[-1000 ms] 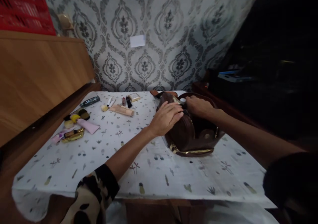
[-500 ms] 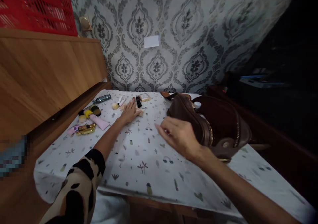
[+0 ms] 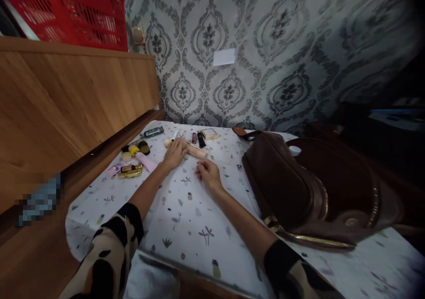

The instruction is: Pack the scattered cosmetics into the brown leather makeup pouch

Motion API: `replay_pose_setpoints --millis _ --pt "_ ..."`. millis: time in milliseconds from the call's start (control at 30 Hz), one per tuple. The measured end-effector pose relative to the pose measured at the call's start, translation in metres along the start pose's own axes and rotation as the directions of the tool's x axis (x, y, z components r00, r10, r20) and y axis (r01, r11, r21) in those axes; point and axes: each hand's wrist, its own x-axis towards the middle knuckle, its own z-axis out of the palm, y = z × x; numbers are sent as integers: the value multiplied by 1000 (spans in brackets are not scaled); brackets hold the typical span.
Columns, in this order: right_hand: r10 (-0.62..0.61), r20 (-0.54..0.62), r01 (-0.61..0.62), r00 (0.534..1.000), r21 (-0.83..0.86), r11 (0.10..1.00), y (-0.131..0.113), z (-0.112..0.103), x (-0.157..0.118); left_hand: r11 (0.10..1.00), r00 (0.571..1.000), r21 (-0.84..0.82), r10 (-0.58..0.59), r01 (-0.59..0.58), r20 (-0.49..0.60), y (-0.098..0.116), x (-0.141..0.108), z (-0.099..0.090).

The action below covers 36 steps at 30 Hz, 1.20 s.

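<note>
My left hand lies palm down among small cosmetics at the back of the table, fingers stretched out. Its fingertips reach the near end of a beige tube and partly cover a brush with a pale head. Just right of the tube's near side, my right hand hovers over the cloth, its fingers loosely curled and a little apart, with nothing visible in them. Behind the beige tube lie a small black tube, a reddish lipstick-like piece and a flat gold-edged compact.
A brown handbag with gold zips stands on the right, a white cap on it. To the left lie a pink tube, gold tubes and a dark bottle. A wooden cabinet carries a red crate.
My right hand has moved away from the handbag, leftward toward the beige tube. My left hand has slid left off that tube, uncovering more of it. The view has turned left.
</note>
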Motion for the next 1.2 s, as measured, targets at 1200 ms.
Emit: replay_pose_setpoints --millis 1200 --pt "-72 94 83 993 -117 990 6 -6 -9 997 989 -30 -65 70 131 0 -67 -28"
